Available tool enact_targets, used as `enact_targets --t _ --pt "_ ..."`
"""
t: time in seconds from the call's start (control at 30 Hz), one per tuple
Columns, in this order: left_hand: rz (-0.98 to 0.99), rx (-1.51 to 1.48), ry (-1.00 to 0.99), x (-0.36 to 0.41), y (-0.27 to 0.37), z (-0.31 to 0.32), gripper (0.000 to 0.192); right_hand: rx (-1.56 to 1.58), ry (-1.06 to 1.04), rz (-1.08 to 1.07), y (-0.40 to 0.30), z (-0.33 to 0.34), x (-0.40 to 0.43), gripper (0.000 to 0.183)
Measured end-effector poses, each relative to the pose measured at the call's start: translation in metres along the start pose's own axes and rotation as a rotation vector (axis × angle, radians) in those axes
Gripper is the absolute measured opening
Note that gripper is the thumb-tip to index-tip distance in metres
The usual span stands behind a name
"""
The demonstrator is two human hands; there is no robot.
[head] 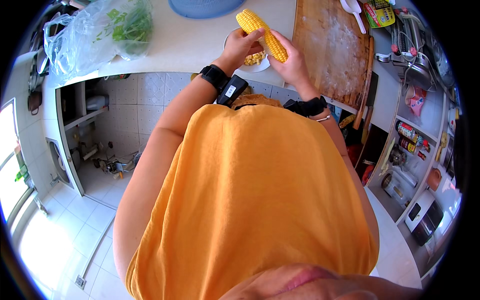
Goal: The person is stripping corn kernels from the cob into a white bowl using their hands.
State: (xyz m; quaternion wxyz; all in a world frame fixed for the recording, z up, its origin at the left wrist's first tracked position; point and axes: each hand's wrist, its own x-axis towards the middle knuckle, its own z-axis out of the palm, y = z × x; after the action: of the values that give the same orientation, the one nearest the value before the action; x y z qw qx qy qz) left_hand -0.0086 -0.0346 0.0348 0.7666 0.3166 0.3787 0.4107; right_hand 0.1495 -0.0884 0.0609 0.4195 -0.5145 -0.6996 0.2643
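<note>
A yellow corn cob [261, 33] is held between my two hands, tilted from upper left to lower right. My left hand [242, 47] has its thumb pressed on the side of the cob near its middle. My right hand [290, 62] grips the cob's lower right end. Just beneath the cob and hands, a white plate [258, 68] rests near the counter's front edge, partly hidden, with loose corn kernels [255, 58] on it. Part of the cob's near side looks stripped of kernels.
A floured wooden board [330, 48] lies to the right, with a white scoop [353, 13] at its top. A blue basket [206, 7] is at the far edge. Leafy greens [133, 28] in a plastic bag [78, 45] lie on the left. A cleaver [370, 97] is beside the board.
</note>
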Motion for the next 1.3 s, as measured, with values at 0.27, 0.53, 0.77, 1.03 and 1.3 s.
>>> enact_targets --t 0.27,0.53,0.77,1.03,1.3 --pt "-0.103 0.097 0.138 0.006 0.003 -0.004 0.034 0.012 -0.061 0.06 0.001 0.0 0.001 0.058" --pt "-0.108 -0.04 0.117 0.007 0.002 -0.003 0.03 -0.19 -0.079 0.027 -0.002 -0.002 0.002 0.057" --pt "-0.182 0.052 0.161 0.008 0.006 0.003 0.026 -0.267 -0.135 0.12 -0.006 -0.001 0.0 0.056" --pt "-0.198 -0.127 -0.014 0.016 0.002 -0.008 0.028 -0.08 -0.047 0.14 0.01 -0.003 0.004 0.057" --pt "-0.177 -0.006 -0.133 0.012 0.002 -0.008 0.03 0.426 -0.004 0.343 0.028 0.0 -0.001 0.057"
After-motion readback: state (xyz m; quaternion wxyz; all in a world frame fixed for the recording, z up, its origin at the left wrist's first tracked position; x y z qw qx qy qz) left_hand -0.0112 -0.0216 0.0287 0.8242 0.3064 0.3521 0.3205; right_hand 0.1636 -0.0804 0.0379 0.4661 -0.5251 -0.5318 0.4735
